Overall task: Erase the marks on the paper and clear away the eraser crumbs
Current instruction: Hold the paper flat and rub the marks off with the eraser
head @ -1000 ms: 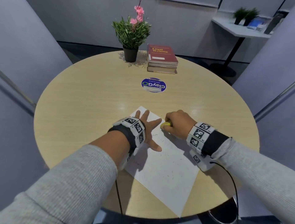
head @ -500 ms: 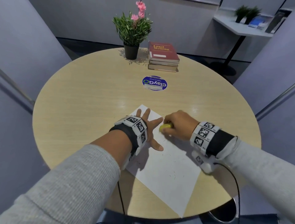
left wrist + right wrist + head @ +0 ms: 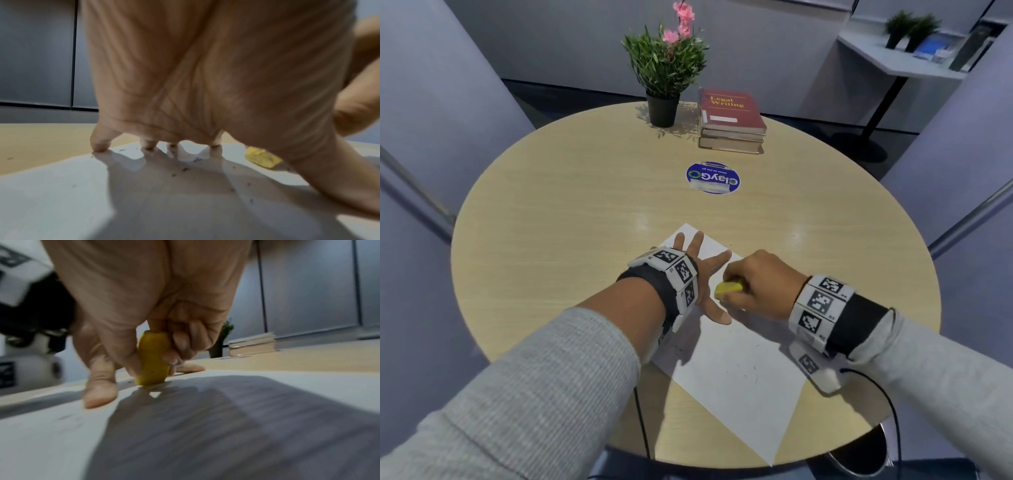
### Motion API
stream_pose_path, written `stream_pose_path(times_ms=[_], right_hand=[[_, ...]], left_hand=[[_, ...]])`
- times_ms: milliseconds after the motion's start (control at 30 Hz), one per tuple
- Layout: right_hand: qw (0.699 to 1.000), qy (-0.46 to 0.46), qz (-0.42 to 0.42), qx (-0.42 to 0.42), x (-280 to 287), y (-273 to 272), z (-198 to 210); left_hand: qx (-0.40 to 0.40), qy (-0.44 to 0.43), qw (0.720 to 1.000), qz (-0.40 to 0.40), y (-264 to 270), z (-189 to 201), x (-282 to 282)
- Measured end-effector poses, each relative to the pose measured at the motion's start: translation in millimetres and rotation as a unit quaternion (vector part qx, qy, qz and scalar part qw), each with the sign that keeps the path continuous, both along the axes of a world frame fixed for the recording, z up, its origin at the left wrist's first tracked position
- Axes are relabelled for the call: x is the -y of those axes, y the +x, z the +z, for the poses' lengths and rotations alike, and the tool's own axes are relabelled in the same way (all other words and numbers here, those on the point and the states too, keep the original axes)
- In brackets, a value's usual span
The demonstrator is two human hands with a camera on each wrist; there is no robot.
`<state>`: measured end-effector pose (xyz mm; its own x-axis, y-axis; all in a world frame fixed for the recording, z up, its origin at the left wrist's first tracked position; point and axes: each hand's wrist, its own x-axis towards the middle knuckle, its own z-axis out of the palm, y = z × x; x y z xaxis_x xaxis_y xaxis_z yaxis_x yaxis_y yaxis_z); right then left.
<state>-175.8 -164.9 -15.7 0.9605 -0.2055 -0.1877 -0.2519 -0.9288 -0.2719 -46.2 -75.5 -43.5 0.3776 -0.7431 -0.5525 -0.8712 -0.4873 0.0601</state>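
Note:
A white sheet of paper (image 3: pixel 736 377) lies on the round wooden table (image 3: pixel 551 222), one corner over the near edge. My left hand (image 3: pixel 702 270) presses flat on the sheet's far part with fingers spread. My right hand (image 3: pixel 756 284) pinches a yellow eraser (image 3: pixel 728 288) between thumb and fingers, its lower end on the paper beside my left thumb. In the right wrist view the eraser (image 3: pixel 153 361) stands upright on the paper (image 3: pixel 226 426). In the left wrist view dark eraser crumbs (image 3: pixel 185 169) lie scattered on the paper (image 3: pixel 61 203) under my left hand (image 3: pixel 205 81), with the eraser (image 3: pixel 262 156) at right.
A potted plant with pink flowers (image 3: pixel 666 68) and a stack of books with a red one on top (image 3: pixel 729 116) stand at the table's far side. A round blue sticker (image 3: pixel 713 178) lies mid-table. A cable (image 3: pixel 893 411) hangs from my right wrist.
My right hand has slid the eraser left and toward me across the paper, closer to my left thumb. My left hand has stayed pressed on the sheet.

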Motion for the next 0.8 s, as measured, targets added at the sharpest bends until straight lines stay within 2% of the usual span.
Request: stream_pose_path(times_ms=[133,300,433,567,700,800], right_hand=[[0.997,-0.022,-0.071,0.021,32,5,8],[1.000,0.012,0.021,-0.014,-4,-7,0],[0.997,-0.018,-0.069,0.024,30,4,7],[1.000,0.006,0.013,-0.004,-2,-6,-3],[0.997,-0.017,-0.067,0.021,31,0,8],[0.999,-0.020,-0.030,0.010,15,-5,0]], left_hand=[[-0.004,0.006,1.000,0.004,-1,3,-1],[0.007,0.005,1.000,-0.001,0,1,0],[-0.002,0.009,1.000,0.004,-3,5,-1],[0.002,0.007,1.000,0.003,-1,2,0],[-0.002,0.007,1.000,0.004,-2,4,-2],[0.006,0.005,1.000,0.002,-2,2,-1]])
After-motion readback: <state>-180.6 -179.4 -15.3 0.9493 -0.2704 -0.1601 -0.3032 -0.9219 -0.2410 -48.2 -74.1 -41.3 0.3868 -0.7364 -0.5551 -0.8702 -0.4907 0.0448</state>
